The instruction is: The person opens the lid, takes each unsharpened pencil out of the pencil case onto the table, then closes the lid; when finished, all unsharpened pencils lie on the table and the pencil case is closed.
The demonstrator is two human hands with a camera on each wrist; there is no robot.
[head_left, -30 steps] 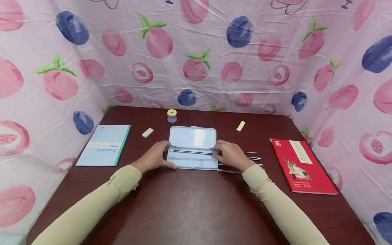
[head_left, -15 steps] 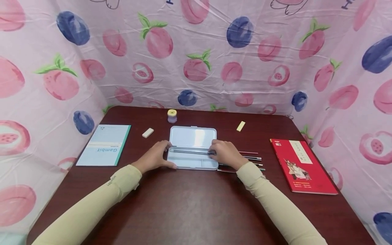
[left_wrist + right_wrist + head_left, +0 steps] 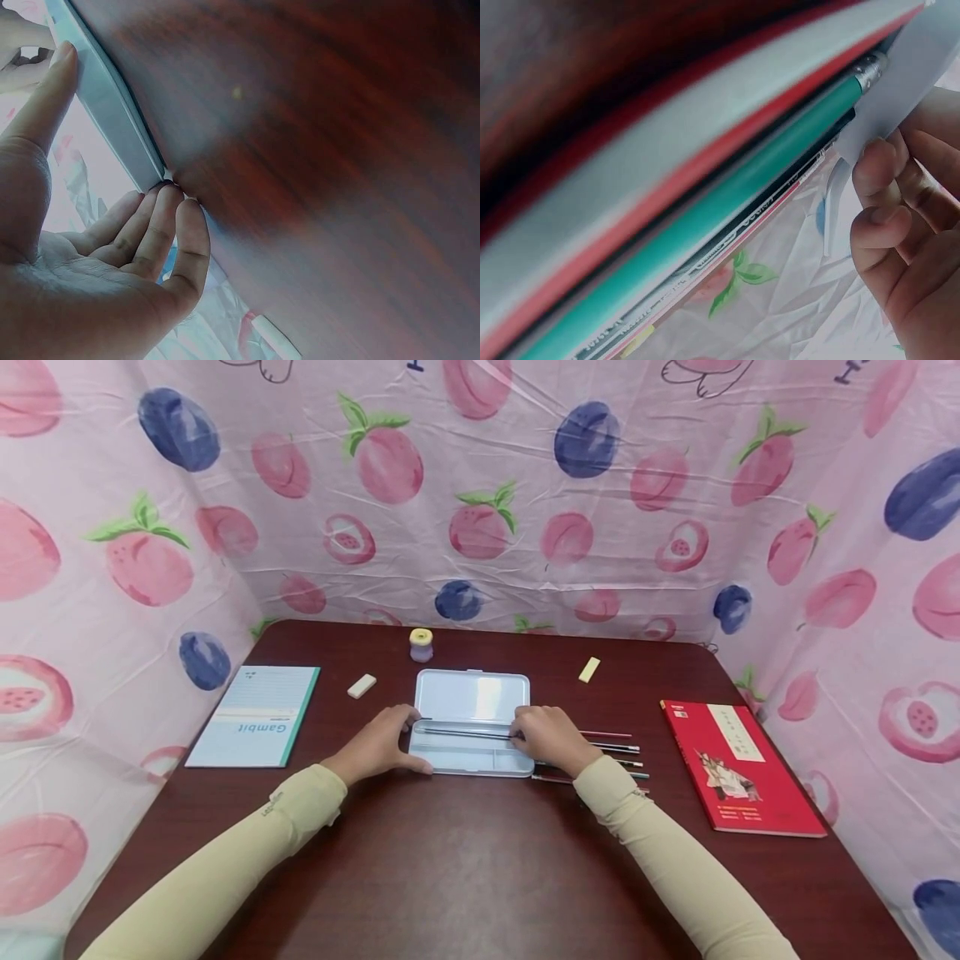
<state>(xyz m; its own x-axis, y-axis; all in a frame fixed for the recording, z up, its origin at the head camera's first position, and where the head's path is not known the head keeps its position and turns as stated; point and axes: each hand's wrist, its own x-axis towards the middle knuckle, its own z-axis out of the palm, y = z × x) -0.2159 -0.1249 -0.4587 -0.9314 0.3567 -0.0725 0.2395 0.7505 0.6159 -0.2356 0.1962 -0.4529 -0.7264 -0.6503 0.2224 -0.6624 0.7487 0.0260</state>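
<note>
A pale blue pencil case [image 3: 457, 760] lies with its lid [image 3: 450, 695] raised toward the back. My left hand [image 3: 378, 743] holds its left end, thumb at the front corner and fingers near the hinge; the left wrist view shows the thumb on the case wall [image 3: 105, 90]. My right hand [image 3: 553, 739] reaches over the right end and pinches dark pencils [image 3: 468, 733] lying lengthwise in the rear compartment. Its fingers hide their right ends. Several loose pencils [image 3: 626, 748] lie beside the case, partly under the right hand; a green one [image 3: 780, 165] shows in the right wrist view.
A white eraser [image 3: 362, 685] and a yellow-and-purple pencil sharpener [image 3: 422, 645] stand behind on the left. A yellow strip [image 3: 589, 669] lies back right. A blue notebook [image 3: 255, 717] is at far left, a red book [image 3: 738, 768] at far right. Printed curtains surround the table.
My right hand has shifted slightly left over the case, uncovering more of the loose pencils to its right. The left hand and the case stay put.
</note>
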